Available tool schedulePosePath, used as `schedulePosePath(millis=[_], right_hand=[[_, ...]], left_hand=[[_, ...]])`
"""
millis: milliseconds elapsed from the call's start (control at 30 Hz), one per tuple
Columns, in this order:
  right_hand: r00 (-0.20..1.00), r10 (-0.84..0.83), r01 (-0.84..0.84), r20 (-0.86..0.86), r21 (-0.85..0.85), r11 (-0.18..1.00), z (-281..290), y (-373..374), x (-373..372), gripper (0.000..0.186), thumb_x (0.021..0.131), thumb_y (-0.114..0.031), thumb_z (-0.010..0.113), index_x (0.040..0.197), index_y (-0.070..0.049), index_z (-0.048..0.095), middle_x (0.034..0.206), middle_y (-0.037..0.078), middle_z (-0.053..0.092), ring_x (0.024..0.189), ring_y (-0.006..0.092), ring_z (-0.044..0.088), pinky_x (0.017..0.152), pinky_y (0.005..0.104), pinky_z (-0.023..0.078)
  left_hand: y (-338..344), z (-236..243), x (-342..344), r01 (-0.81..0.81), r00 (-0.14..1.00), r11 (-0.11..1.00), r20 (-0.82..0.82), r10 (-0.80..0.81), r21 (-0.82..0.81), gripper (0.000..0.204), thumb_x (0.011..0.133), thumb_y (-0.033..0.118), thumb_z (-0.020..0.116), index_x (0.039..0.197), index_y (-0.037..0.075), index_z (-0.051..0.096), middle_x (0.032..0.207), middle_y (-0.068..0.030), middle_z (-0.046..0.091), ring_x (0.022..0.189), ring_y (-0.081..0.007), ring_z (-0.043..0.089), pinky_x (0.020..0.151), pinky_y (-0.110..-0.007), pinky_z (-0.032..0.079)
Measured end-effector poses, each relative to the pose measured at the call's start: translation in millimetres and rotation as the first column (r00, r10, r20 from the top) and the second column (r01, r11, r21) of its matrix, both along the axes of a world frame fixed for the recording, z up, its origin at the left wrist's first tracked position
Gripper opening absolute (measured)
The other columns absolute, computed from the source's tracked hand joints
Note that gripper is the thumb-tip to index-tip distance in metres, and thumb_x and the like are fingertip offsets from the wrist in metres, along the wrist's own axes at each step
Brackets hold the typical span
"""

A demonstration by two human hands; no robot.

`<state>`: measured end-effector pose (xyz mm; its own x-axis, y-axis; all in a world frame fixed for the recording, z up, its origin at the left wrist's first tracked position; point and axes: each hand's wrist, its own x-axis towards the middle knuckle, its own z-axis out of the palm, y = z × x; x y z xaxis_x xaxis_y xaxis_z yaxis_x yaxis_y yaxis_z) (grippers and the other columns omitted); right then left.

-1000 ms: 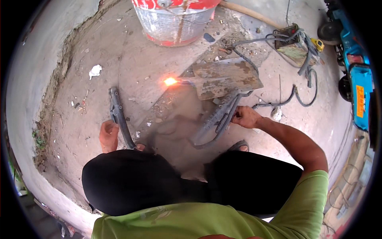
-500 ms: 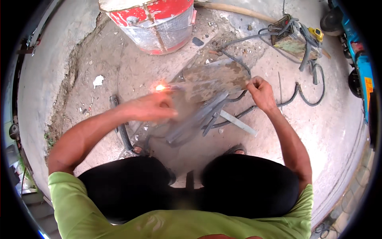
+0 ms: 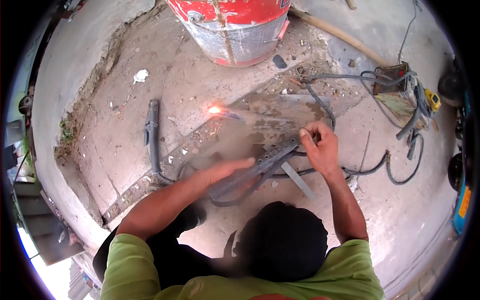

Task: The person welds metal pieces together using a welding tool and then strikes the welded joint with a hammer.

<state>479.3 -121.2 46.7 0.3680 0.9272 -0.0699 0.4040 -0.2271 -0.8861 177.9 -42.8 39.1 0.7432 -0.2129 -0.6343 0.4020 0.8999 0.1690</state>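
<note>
My left hand point(image 3: 227, 170), blurred, reaches across a dark tool with a black cable point(image 3: 260, 165); whether it grips anything is unclear. My right hand point(image 3: 320, 145) is pinched at the tool’s upper end, by the lower edge of a rusty metal plate point(image 3: 285, 115); what its fingertips hold is hidden. A pale flat metal strip point(image 3: 298, 181) lies under the tool. A bright orange glow point(image 3: 215, 110) shows left of the plate, partly hazy. A second dark clamp-like tool point(image 3: 154, 130) with a cable lies on the ground to the left.
A red and silver bucket point(image 3: 230, 35) stands ahead, beside a wooden handle point(image 3: 340, 37). At right are a small machine point(image 3: 395, 85) with tangled cables, a yellow tape measure point(image 3: 432, 100) and a blue wheeled object point(image 3: 460, 215). A cracked concrete ledge point(image 3: 65, 100) borders the left.
My left hand has come from the left to the middle, over the tool. My right hand has moved up to the plate’s edge, then slightly lower. The pale strip has come into sight.
</note>
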Motion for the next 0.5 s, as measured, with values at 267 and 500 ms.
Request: schedulePosePath(millis=[267, 500], right_hand=[[0.998, 0.035, -0.033, 0.056, -0.027, 0.999, 8.7, 1.2, 17.0, 0.025, 0.092, -0.027, 0.074, 0.097, -0.003, 0.069, 0.087, 0.017, 0.070, 0.078, 0.0317, 0.069, 0.071, 0.0413, 0.054], [0.993, 0.050, -0.053, 0.108, 0.025, 0.998, 10.4, -35.5, 15.0, 0.019, 0.091, -0.021, 0.074, 0.098, -0.004, 0.069, 0.085, 0.012, 0.069, 0.077, 0.0292, 0.068, 0.072, 0.0387, 0.054]], left_hand=[[1.4, -13.1, 5.4, 0.285, 0.955, 0.921, -0.165, -0.248, 0.266, 0.058, 0.106, 0.056, 0.051, 0.136, 0.008, 0.062, 0.121, -0.0110, 0.070, 0.107, -0.0214, 0.066, 0.092, -0.036, 0.054], [-24.1, -36.3, 0.5, 0.133, 0.991, 0.990, 0.001, -0.133, 0.047, 0.057, 0.105, 0.053, 0.057, 0.143, 0.009, 0.056, 0.126, -0.0080, 0.065, 0.109, -0.0183, 0.061, 0.090, -0.040, 0.055]])
